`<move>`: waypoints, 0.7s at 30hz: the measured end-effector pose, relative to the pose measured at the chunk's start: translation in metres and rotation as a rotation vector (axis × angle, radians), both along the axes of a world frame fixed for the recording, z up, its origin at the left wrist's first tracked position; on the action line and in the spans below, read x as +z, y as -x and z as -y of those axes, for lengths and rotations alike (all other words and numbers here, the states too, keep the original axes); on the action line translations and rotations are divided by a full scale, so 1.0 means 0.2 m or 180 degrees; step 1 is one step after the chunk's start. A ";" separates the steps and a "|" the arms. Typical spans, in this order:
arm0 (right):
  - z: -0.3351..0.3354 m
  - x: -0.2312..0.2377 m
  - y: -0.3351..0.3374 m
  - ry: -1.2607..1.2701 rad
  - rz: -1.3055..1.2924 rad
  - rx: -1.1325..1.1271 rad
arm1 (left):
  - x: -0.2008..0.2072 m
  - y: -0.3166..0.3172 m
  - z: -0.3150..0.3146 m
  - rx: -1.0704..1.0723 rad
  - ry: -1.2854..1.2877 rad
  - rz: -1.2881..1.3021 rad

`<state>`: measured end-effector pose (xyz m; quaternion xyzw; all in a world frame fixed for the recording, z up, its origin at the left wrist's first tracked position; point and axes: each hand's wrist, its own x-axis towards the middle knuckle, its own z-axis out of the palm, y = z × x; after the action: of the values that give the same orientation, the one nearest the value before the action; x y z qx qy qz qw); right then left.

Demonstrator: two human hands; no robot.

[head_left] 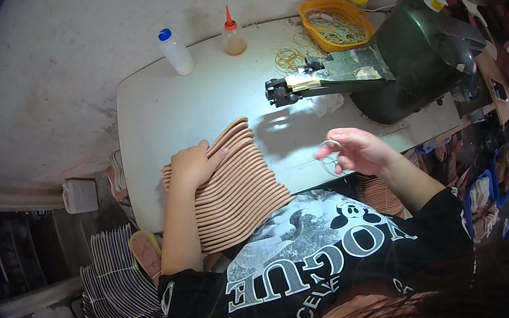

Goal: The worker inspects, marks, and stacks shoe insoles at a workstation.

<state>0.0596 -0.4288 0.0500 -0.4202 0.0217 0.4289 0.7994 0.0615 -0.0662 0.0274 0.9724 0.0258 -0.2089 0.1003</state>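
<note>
A row of tan, sole-shaped pieces, packed tightly together like insoles [233,192], lies at the near left edge of the table against my body. My left hand [194,166] rests over its far left end, fingers curved around the outer pieces. To the right of the row, my right hand [360,150] is raised above the table edge with a thin pale rubber band [323,161] looped at its fingers. The band hangs in an open loop, apart from the insoles.
A green machine [424,52] with a projecting arm [340,72] stands at right. Behind it, a yellow basket [315,36] holds rubber bands; more bands [289,59] lie beside it. A blue-capped bottle [177,55] and red-tipped bottle [234,39] stand at the back. Bundled soles [114,281] sit lower left.
</note>
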 end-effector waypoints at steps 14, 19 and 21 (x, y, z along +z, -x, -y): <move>-0.08 -0.20 -0.12 0.4422 0.4030 0.1830 | -0.03 0.01 -0.02 -0.0200 0.0005 0.0081; 0.13 -0.31 -0.03 0.4554 0.3316 0.2058 | 0.02 0.00 0.00 -0.0133 0.0043 -0.0005; 0.17 -0.33 -0.04 0.4234 0.3208 0.1927 | 0.02 -0.01 0.00 -0.0171 0.0055 0.0013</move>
<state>0.0679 -0.4620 -0.0165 -0.9244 -0.2002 0.2846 0.1566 0.0626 -0.0670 0.0321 0.9723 -0.0022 -0.2097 0.1031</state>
